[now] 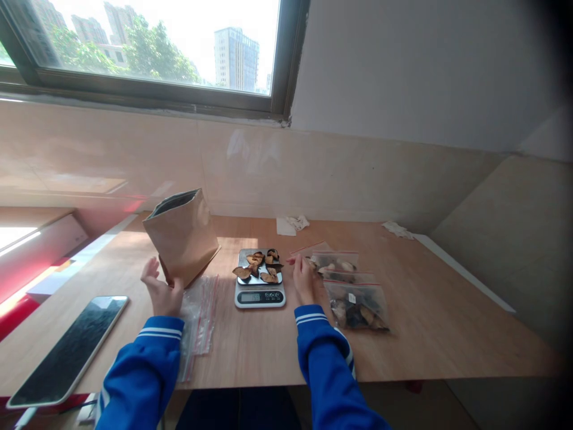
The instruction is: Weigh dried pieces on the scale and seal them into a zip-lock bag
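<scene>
A small digital kitchen scale (pixel 260 297) lies in the middle of the table, with several dried brown slices (pixel 254 270) on its metal platform. Just right of it is my right hand (pixel 303 279), its fingers stretched toward the platform and nothing visible in them. My left hand (pixel 163 292) is at the lower near corner of an upright brown paper bag (pixel 185 236); thumb and fingers are apart, seemingly touching the paper. The bag's mouth gapes, but its contents are hidden. Flat clear zip bags (pixel 200 316) lie beside my left wrist.
To the right lie a filled zip bag (pixel 358 307) of dark and pale pieces and another filled zip bag (pixel 335 263) behind it. A phone (pixel 71 346) rests at the left. White paper (pixel 286 226) and crumpled tissue (pixel 397 230) lie near the back wall.
</scene>
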`<move>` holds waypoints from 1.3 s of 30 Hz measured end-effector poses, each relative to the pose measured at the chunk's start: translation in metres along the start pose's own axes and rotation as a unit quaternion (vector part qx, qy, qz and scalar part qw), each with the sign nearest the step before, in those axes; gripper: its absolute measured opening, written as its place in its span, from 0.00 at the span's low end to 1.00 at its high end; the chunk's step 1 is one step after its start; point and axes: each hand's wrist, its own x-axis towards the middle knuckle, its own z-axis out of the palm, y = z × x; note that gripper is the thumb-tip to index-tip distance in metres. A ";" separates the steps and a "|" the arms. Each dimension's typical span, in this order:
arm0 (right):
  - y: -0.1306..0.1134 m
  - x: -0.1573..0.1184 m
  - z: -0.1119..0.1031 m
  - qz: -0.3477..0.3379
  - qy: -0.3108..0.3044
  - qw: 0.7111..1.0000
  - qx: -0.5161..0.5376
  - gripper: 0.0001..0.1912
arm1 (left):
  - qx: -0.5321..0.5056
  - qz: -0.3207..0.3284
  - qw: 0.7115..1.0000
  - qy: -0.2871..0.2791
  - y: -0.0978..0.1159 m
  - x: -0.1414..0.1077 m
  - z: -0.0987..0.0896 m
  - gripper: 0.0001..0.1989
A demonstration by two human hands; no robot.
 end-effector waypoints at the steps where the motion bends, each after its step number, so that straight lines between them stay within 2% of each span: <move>1: 0.000 0.000 0.000 0.000 0.000 1.000 0.001 0.26 | 0.002 0.024 0.999 0.040 0.004 0.000 -0.001 0.31; 3: 0.000 0.000 0.000 -0.001 -0.001 1.000 0.002 0.27 | 0.012 0.062 0.992 0.111 0.012 -0.001 -0.004 0.25; 5: 0.000 0.001 0.000 -0.005 -0.002 1.000 0.003 0.27 | 0.018 0.105 0.983 0.151 0.022 -0.002 -0.005 0.19; 7: 0.001 0.001 0.001 -0.007 -0.001 1.000 0.002 0.27 | 0.012 0.149 0.976 0.156 0.036 -0.002 -0.006 0.14; 9: 0.001 0.001 0.001 -0.007 0.003 1.000 0.002 0.28 | 0.004 0.182 0.974 0.135 0.055 -0.001 -0.010 0.10; 11: 0.002 0.001 0.001 -0.005 0.007 1.000 0.001 0.28 | -0.012 0.202 0.976 0.080 0.076 0.002 -0.020 0.07; 12: 0.003 0.001 0.001 -0.004 0.008 1.000 0.001 0.28 | -0.021 0.203 0.978 0.031 0.086 0.003 -0.026 0.06; 15: 0.004 0.001 0.001 -0.005 0.007 1.000 0.004 0.28 | 0.016 0.166 0.970 -0.176 0.101 -0.004 -0.049 0.07; 16: 0.004 0.001 0.002 -0.006 0.007 1.000 0.005 0.28 | 0.050 0.140 0.959 -0.240 0.099 -0.010 -0.056 0.09; 17: 0.004 0.001 0.002 -0.007 0.007 1.000 0.006 0.28 | 0.079 0.118 0.950 -0.278 0.094 -0.019 -0.061 0.11; 19: 0.005 0.000 0.002 -0.007 0.007 1.000 0.006 0.28 | 0.104 0.101 0.932 -0.331 0.076 -0.040 -0.068 0.13; 20: 0.005 0.000 0.002 -0.008 0.007 1.000 0.006 0.27 | 0.103 0.092 0.930 -0.340 0.065 -0.050 -0.069 0.15; 23: 0.003 0.000 0.002 -0.008 0.008 1.000 0.006 0.27 | 0.093 0.066 0.940 -0.321 0.037 -0.073 -0.067 0.21; 26: -0.003 -0.001 0.000 -0.004 0.016 1.000 0.006 0.27 | 0.068 0.056 0.943 -0.320 0.026 -0.076 -0.064 0.22; 30: -0.017 -0.009 -0.010 0.003 0.051 0.999 0.007 0.26 | 0.033 0.028 0.940 -0.338 0.033 -0.065 -0.067 0.20; 33: -0.041 -0.026 -0.020 -0.006 0.053 0.998 0.017 0.25 | 0.029 -0.008 0.957 -0.289 0.048 -0.058 -0.076 0.20; 36: -0.081 -0.054 -0.023 -0.013 -0.024 0.999 0.036 0.25 | 0.013 -0.017 0.978 -0.205 0.074 -0.057 -0.080 0.18; 39: -0.127 -0.082 -0.015 -0.032 -0.196 0.978 0.065 0.19 | -0.052 0.018 0.984 -0.169 0.104 -0.059 -0.074 0.15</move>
